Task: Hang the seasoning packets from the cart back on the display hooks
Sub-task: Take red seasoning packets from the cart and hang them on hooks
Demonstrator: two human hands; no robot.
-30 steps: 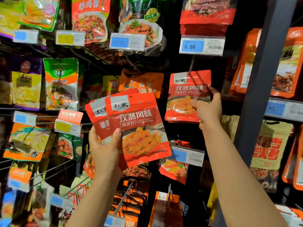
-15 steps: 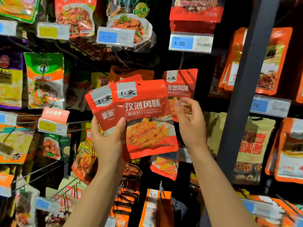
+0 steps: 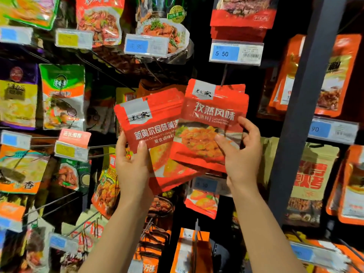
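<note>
Display wall: a dark rack [image 3: 307, 107] of hooks filled the view, hung with orange, green, purple and red packets, and a grey upright post ran down its right side.
Hanging red packets: a stack [image 3: 241, 20] hung at the top, above a price tag [image 3: 236, 52] marked 5 50.
New Orleans packet: a red seasoning packet [image 3: 149, 133] with a grey brand patch stood nearly upright in front of the rack, left of centre — its right edge lay under the other red packet.
Cumin packet: a second red seasoning packet [image 3: 212, 119] sat just to the right, tilted slightly, its top edge right under a thin hook wire [image 3: 223, 77] below the 5 50 tag; whether it was on the hook could not be told.
Left hand [image 3: 133, 166]: gripped the lower left of the New Orleans packet, thumb across its front.
Right hand [image 3: 239, 154]: pinched the cumin packet — thumb on the front, fingers curled round its right edge.
Hands together or apart: near each other, not touching, each clamped on its own packet.
</note>
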